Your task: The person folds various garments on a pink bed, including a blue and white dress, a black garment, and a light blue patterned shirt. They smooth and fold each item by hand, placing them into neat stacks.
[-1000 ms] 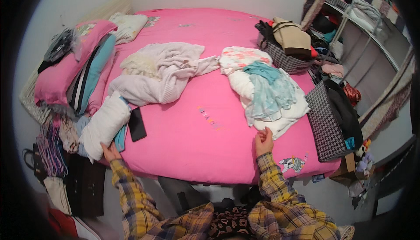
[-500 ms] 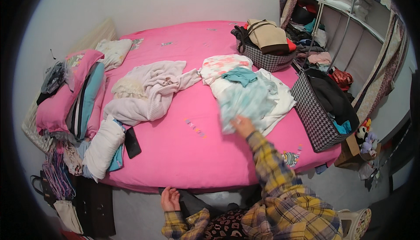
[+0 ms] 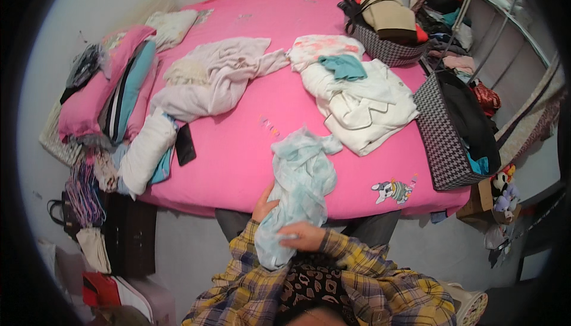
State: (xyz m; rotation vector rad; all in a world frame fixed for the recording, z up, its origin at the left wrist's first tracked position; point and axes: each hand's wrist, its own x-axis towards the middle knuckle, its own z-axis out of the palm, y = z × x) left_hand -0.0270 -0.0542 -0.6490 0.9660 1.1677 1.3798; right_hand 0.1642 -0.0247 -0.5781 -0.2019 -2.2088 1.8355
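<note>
A crumpled pale blue-green tie-dye garment (image 3: pixel 304 174) lies partly on the near edge of the pink bed and hangs down over my lap. My left hand (image 3: pixel 266 204) is closed on its left side, some fingers hidden by the cloth. On its lower part is my right hand (image 3: pixel 302 236), slightly blurred, with the fingers bent against the fabric. Farther off, a white garment (image 3: pixel 372 109) lies spread, with a small teal cloth (image 3: pixel 344 67) and a white-and-coral print garment (image 3: pixel 321 49) by it.
A pale pink knit garment (image 3: pixel 229 73) lies left of centre, near a dark phone (image 3: pixel 185 145). Pillows (image 3: pixel 98 109) are piled at the left. Two houndstooth fabric boxes (image 3: pixel 437 141) of clothes stand at the right, beside an open shelf rack (image 3: pixel 499 34).
My right hand has pulled the tie-dye garment off the white one and toward me. The left hand has risen from my lap onto it. The view has tilted down.
</note>
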